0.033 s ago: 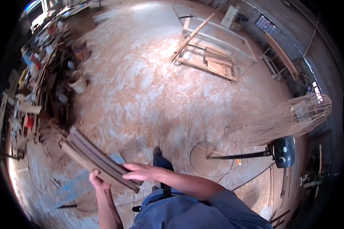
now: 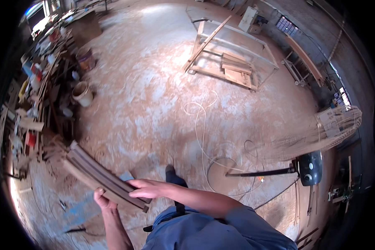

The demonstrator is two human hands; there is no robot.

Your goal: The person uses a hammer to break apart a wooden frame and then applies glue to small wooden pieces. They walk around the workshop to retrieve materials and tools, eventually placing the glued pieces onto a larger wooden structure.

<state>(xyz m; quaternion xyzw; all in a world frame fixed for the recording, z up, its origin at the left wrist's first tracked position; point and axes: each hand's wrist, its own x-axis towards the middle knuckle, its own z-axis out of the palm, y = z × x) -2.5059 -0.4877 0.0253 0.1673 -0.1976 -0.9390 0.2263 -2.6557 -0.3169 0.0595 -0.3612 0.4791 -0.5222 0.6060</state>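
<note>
A bundle of long, slightly curved brown wooden strips [image 2: 96,167] slants across the lower left, its near end by my waist. My left hand [image 2: 106,200] is closed round the bundle's left edge, thumb on top and fingers hidden underneath. My right hand [image 2: 150,188] reaches across from the right near the close end. Its fingers lie over the strips and the thumb side is at their far edge, so both hands have hold of the bundle. Some strips overlap, and their undersides are hidden.
A pedestal fan [image 2: 310,168] with a round base stands at the right, a pale cable [image 2: 202,137] looping past it. Along the left runs a cluttered bench [image 2: 37,96], with a bucket [image 2: 83,94] beside it. A wooden-framed cart [image 2: 225,75] holding boards stands ahead.
The view has shifted slightly, and the strips and both hands sit a little further left in it. My hold on the bundle looks the same.
</note>
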